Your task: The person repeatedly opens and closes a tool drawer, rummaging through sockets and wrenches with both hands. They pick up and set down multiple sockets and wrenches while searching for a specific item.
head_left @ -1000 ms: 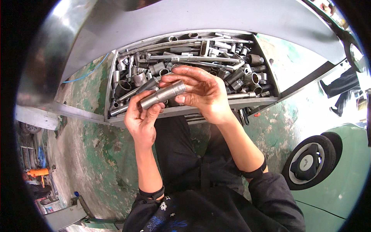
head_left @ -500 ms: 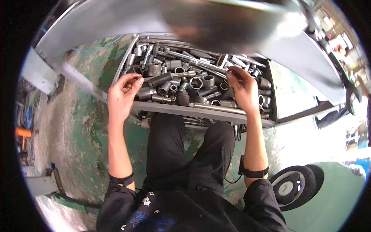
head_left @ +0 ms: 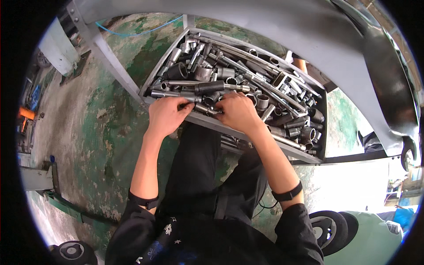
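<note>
A metal drawer full of loose steel sockets and bars sits in front of me. My left hand is over its near left edge, thumb and fingers closed together beside a socket; whatever they grip is hidden. To its right, my right hand reaches down among the sockets, fingers curled, their tips partly covered. Between both hands lies a short shiny jointed piece, close to the fingertips of each. Just beyond them, a bar with a dark knurled sleeve lies across the pile.
Long ratchet bars lie across the back of the drawer. A grey metal panel arches above it, with a slanting leg at left. A black wheel on a pale green body is at lower right. A blue hose crosses the floor.
My right hand has moved left and down into the sockets, closer to my left hand. My left hand has lowered onto the drawer's near left part. The view has also shifted.
</note>
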Motion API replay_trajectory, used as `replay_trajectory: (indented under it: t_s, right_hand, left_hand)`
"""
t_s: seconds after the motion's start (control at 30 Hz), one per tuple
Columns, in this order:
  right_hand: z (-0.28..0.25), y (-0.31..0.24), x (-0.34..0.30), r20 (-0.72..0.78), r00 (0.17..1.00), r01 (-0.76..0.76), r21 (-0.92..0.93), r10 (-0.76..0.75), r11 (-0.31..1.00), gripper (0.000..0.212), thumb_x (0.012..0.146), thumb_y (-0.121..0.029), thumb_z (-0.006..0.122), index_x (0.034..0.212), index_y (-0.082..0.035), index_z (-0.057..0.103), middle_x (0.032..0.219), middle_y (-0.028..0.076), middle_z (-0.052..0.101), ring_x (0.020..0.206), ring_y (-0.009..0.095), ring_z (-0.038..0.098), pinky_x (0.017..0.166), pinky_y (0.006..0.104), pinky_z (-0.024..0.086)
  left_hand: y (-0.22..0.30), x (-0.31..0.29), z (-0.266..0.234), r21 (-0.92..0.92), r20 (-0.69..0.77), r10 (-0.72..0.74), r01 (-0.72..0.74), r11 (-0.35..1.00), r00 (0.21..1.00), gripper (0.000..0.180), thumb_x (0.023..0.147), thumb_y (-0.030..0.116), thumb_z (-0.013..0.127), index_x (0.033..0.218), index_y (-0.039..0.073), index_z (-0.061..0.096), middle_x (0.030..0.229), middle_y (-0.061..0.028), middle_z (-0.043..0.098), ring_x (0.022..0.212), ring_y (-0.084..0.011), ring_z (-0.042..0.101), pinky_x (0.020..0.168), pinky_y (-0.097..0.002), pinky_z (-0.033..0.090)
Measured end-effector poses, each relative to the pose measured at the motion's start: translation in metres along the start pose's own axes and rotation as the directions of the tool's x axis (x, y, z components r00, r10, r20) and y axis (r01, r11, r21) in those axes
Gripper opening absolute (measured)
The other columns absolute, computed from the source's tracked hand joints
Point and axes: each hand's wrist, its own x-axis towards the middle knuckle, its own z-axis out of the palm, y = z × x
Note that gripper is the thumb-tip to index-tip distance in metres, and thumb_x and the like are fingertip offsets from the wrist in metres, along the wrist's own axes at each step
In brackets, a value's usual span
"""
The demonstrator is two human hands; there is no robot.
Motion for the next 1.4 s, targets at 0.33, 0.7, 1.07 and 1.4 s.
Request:
replay_trajectory:
  t_s: [0.33, 0.7, 1.07, 1.4]
  right_hand:
    - [-0.063, 0.019, -0.019, -0.170, 0.980, 0.105, 0.021, -0.100, 0.994, 0.029, 0.072, -0.029, 0.080, 0.087, -0.005, 0.075, 0.085, 0.010, 0.066, 0.083, 0.030, 0.065, 0.074, 0.0404, 0.052]
    - [-0.082, 0.029, -0.009, -0.079, 0.994, -0.071, 0.037, 0.073, 0.997, 0.048, 0.077, -0.009, 0.079, 0.121, 0.000, 0.063, 0.113, 0.012, 0.069, 0.106, 0.021, 0.064, 0.094, 0.0328, 0.048]
    - [-0.024, 0.002, 0.053, -0.003, 0.966, 0.249, -0.243, -0.258, 0.937, 0.067, 0.056, -0.015, 0.085, 0.117, -0.007, 0.058, 0.099, 0.016, 0.067, 0.087, 0.035, 0.068, 0.076, 0.0427, 0.056]
    - [-0.088, 0.030, 0.031, 0.199, 0.970, -0.096, -0.224, 0.142, 0.970, 0.034, 0.067, -0.002, 0.066, 0.101, -0.002, 0.071, 0.101, 0.014, 0.071, 0.096, 0.023, 0.069, 0.085, 0.0334, 0.052]
  left_hand:
    - [-0.024, -0.011, 0.015, -0.388, -0.256, -0.199, 0.088, 0.917, 0.946, 0.016, 0.086, 0.024, 0.071, 0.092, 0.009, 0.073, 0.061, -0.0074, 0.063, 0.055, -0.0243, 0.062, 0.053, -0.0347, 0.045]
    - [-0.029, -0.021, 0.026, -0.144, -0.347, -0.083, 0.034, 0.989, 0.934, 0.020, 0.083, 0.034, 0.072, 0.086, 0.014, 0.073, 0.062, -0.0084, 0.065, 0.059, -0.0298, 0.065, 0.057, -0.0392, 0.051]
    - [-0.044, -0.029, 0.032, -0.614, -0.101, -0.237, 0.127, 0.779, 0.966, 0.024, 0.082, 0.026, 0.077, 0.101, 0.011, 0.075, 0.075, -0.0047, 0.072, 0.053, -0.0131, 0.059, 0.053, -0.0276, 0.046]
    - [-0.047, -0.027, 0.042, -0.774, -0.045, -0.219, 0.104, 0.624, 0.975, 0.022, 0.085, 0.006, 0.072, 0.106, 0.001, 0.070, 0.068, -0.0047, 0.067, 0.054, -0.0056, 0.054, 0.050, -0.0236, 0.042]
